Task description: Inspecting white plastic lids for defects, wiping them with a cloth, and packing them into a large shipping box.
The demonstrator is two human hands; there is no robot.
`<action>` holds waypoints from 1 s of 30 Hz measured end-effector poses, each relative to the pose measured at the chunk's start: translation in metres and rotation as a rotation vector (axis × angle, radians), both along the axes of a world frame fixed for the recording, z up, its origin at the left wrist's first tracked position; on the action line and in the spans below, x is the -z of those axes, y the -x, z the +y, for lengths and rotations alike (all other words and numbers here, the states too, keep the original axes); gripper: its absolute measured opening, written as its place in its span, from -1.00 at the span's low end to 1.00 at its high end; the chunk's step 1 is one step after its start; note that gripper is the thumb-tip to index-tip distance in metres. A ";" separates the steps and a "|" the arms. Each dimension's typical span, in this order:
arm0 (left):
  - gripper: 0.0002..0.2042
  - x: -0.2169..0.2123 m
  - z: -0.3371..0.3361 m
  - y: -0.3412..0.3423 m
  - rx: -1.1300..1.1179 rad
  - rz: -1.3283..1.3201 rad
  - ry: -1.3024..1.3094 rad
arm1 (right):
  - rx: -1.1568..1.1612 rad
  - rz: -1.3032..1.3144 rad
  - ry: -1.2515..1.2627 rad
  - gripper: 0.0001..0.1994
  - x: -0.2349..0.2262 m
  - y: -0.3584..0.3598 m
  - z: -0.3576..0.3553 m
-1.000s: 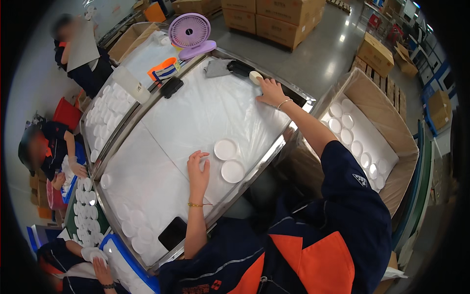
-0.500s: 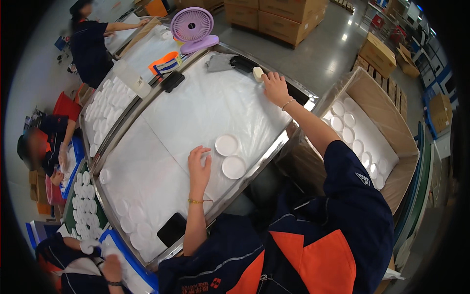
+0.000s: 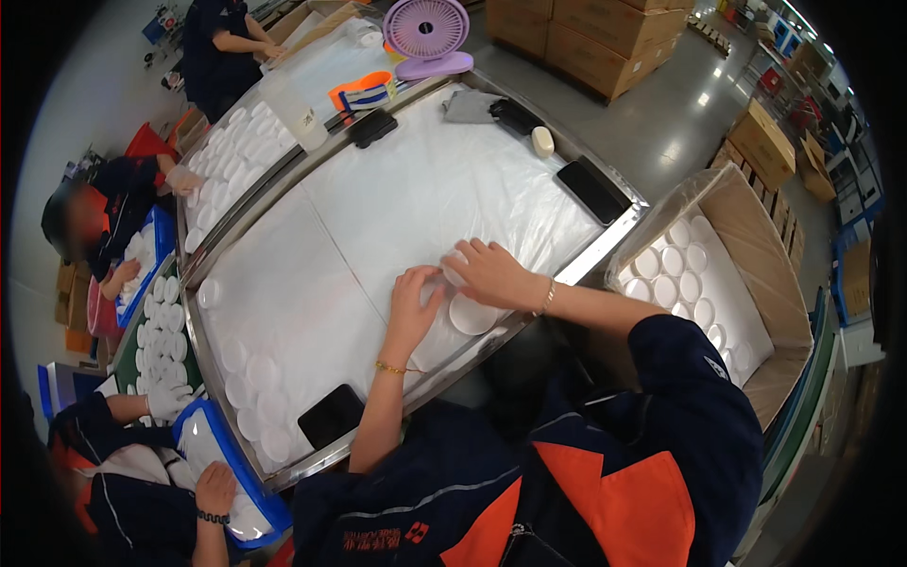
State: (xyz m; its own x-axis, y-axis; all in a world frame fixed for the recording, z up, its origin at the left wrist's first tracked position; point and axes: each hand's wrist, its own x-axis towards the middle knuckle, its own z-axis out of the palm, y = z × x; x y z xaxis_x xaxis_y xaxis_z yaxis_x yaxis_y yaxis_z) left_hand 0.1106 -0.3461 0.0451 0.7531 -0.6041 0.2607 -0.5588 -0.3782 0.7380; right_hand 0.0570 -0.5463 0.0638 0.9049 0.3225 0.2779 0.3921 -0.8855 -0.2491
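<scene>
Close together over the near middle of the white-covered table [image 3: 364, 222], my two hands meet at a shallow white round lid [image 3: 454, 272]. My left hand [image 3: 414, 304] grips its left side with curled fingers. From the right, my right hand [image 3: 493, 275] closes over the same lid and hides most of it. A second white round lid [image 3: 471, 317] lies flat just below my right hand, near the table's front edge. Whether the gripped lid is lifted or still rests on the sheet I cannot tell.
At the far right edge lie a black phone [image 3: 593, 191], a cream oval piece [image 3: 541, 142] and a grey cloth [image 3: 470, 107]. Another dark phone [image 3: 331, 416] lies near left, beside several pale lids [image 3: 260, 402]. A lined carton [image 3: 756, 222] with white lids stands right. Co-workers sit left.
My right hand has come back from the cream piece at the far edge to the upper lid. My left hand has moved onto that lid too. The view has shifted slightly.
</scene>
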 end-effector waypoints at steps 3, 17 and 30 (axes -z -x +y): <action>-0.75 0.004 0.008 -0.003 -0.052 0.090 0.047 | -0.002 0.087 0.134 -0.53 -0.003 0.034 0.008; -0.41 0.053 0.315 -0.036 -1.450 0.025 -0.761 | 0.004 0.032 0.051 -0.38 0.021 0.015 0.020; -0.53 0.059 0.181 -0.056 -0.929 -0.005 -0.626 | 0.065 0.056 -0.061 -0.42 0.020 0.017 0.028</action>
